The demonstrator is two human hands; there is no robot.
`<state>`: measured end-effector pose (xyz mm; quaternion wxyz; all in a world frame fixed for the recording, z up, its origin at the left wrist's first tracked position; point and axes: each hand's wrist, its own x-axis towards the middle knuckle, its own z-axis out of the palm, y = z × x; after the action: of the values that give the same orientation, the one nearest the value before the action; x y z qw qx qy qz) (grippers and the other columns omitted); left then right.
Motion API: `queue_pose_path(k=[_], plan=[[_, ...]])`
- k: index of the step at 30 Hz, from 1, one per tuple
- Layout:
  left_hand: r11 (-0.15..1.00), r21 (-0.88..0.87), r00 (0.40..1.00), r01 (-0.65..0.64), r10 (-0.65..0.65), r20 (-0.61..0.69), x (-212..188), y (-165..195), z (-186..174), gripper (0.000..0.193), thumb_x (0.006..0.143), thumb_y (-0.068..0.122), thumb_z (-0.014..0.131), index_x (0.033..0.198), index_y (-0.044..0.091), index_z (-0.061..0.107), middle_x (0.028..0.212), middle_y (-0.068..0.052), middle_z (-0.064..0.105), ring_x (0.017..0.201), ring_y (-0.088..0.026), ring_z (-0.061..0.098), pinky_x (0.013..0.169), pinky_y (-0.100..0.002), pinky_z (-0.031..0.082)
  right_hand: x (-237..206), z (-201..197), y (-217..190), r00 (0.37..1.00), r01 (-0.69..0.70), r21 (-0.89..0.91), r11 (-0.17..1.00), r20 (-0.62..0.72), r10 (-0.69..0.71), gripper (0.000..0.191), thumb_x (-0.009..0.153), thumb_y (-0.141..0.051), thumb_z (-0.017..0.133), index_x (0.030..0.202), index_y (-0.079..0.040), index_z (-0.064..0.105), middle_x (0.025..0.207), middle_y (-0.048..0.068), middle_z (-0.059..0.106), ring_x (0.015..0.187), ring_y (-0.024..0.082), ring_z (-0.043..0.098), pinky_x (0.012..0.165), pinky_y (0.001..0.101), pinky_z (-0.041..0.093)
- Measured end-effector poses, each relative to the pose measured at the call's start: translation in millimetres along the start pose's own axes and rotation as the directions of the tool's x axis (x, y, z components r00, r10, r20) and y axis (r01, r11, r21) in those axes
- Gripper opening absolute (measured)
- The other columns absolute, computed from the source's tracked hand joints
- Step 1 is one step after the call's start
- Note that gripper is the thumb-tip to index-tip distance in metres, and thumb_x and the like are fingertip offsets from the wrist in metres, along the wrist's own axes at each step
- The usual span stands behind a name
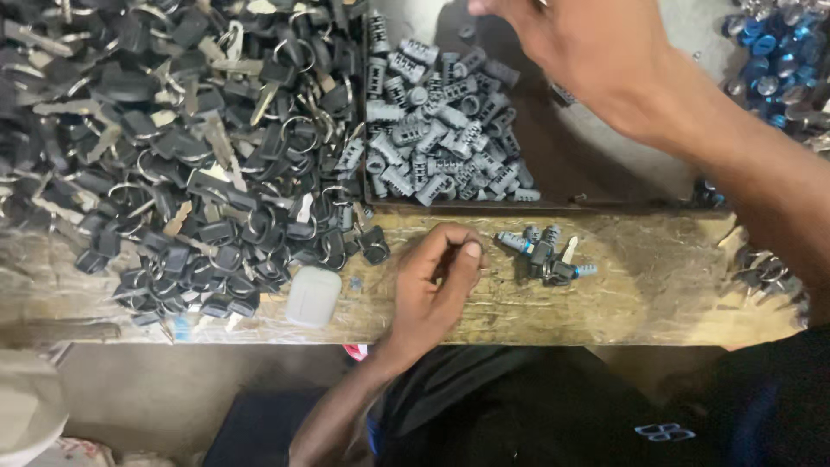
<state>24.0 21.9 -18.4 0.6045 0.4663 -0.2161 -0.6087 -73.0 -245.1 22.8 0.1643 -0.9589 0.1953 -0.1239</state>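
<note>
Left hand [437, 277]: rests on the bench [657, 285], fingers curled in narrow, thumb pressed to the forefinger tip; whether something small sits pinched between them cannot be told.
Right hand [571, 47]: stretched out over the tray [596, 186], well beyond the left fingers; its fingertips run off the top edge, so open or closed cannot be told.
Lock set [546, 256]: a little cluster of grey cylinders with a black-headed key and blue tips, lying on the bench just to the thumb side of the left hand, near but not touching it.
Cylinders [441, 130]: a heap of grey lock barrels in the tray, beyond the left fingertips and beside the right hand, nearer the left edge of the tray.
Keys [173, 147]: a big pile of black-headed keys on rings, spreading away from the back of the left hand; the closest one lies just beside the knuckles.
White case [313, 296]: small, rounded, at the foot of the key pile, near the left wrist side.
Blue parts [778, 60]: shiny blue pieces heaped past the right forearm, well apart from both sets of fingers.
</note>
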Motion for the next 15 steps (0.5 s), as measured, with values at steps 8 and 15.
queue_pose_path(k=[8,15], plan=[[0.879,-0.327,0.924,0.348,-0.262,0.280,-2.9,28.9,6.1,0.013,0.106,0.003,0.055,0.103,-0.006,0.065,0.091,-0.008,0.066,0.063,-0.007,0.053,0.053,-0.024,0.040,-119.5,-26.2,-118.5,0.960,-0.261,0.442,0.858,0.025,0.279,0.032,0.086,0.000,0.079,0.117,-0.003,0.071,0.105,0.013,0.075,0.098,0.022,0.076,0.080,0.0323,0.061],[0.800,-0.279,0.835,0.530,-0.438,0.332,0.8,31.6,23.0,0.014,0.103,0.005,0.064,0.098,-0.007,0.069,0.073,-0.005,0.061,0.051,-0.005,0.044,0.044,-0.023,0.030,-171.9,-14.5,-136.1,0.841,-0.390,0.653,0.650,-0.035,0.540,0.028,0.083,0.003,0.081,0.110,0.001,0.074,0.107,0.017,0.075,0.103,0.026,0.075,0.087,0.0309,0.060]])
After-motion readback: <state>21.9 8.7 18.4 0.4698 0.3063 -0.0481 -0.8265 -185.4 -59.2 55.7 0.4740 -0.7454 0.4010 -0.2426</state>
